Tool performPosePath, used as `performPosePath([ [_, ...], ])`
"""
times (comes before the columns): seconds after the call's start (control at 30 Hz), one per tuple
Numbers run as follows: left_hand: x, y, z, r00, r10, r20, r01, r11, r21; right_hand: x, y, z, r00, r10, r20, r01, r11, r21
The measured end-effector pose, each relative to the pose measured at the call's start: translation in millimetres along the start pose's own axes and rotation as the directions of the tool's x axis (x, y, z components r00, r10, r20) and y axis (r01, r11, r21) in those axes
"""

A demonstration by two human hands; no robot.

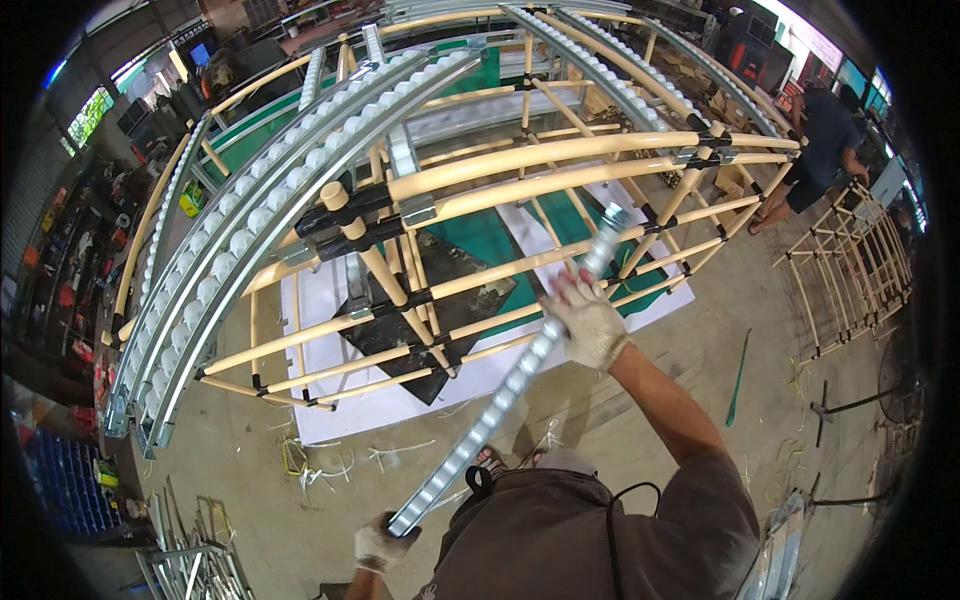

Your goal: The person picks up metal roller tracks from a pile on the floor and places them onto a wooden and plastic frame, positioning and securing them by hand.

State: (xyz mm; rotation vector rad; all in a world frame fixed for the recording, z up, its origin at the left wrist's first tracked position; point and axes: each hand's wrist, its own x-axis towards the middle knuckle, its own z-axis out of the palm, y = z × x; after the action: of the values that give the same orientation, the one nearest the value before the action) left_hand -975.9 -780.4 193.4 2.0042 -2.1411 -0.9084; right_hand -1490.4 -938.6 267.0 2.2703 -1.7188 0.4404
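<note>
A long metal roller track (pixel 498 405) with white wheels slants across my front, its upper end smeared by motion. My right hand (pixel 588 322), in a pale work glove, is closed around its upper part. At the lower end, my gloved left hand (pixel 383 543) grips the track near its tip. Beyond stands a large rack of beige pipes (pixel 540 200) with black joints. The upper end of the held track is in front of the rack's near rails. Several similar roller tracks (pixel 240 238) lie sloping along the rack's left side.
A person (pixel 830 130) in dark clothes stands at the far right by a smaller pipe frame (pixel 850 270). White sheeting (pixel 312 405) lies under the rack. Metal lengths (pixel 195 570) are stacked at lower left, near blue bins (pixel 65 490). Straps (pixel 325 468) litter the floor.
</note>
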Motion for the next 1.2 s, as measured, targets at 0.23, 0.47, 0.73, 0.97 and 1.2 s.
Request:
performPosePath([
  [0.23, 77.6, 91.5, 29.9, 0.968, -0.232, -0.094, 0.223, 0.97, -0.099, 36.3, -122.1, 135.8, 0.588, 0.524, 0.616, -0.598, -0.231, 0.768],
  [0.47, 169.2, 238.3, 4.8, 0.97, -0.241, -0.033, 0.19, 0.835, -0.516, 146.6, -100.0, 116.4, 0.612, 0.532, 0.585, -0.36, -0.471, 0.805],
  [0.73, 287.9, 289.7, -11.5, 0.986, -0.142, -0.089, 0.003, 0.544, -0.839, 308.3, 25.0, 287.7, 0.982, 0.118, 0.148, -0.124, -0.19, 0.974],
  [0.97, 314.9, 319.0, 35.8, 0.957, -0.291, 0.008, 0.024, 0.052, -0.998, 405.5, 100.5, 417.3, 0.793, 0.268, 0.547, -0.589, 0.112, 0.8],
  [1.2, 322.9, 300.1, 53.1, 0.947, -0.318, -0.048, -0.11, -0.182, -0.977, 402.1, 46.4, 350.4, 0.638, 0.344, 0.688, -0.728, -0.022, 0.686],
])
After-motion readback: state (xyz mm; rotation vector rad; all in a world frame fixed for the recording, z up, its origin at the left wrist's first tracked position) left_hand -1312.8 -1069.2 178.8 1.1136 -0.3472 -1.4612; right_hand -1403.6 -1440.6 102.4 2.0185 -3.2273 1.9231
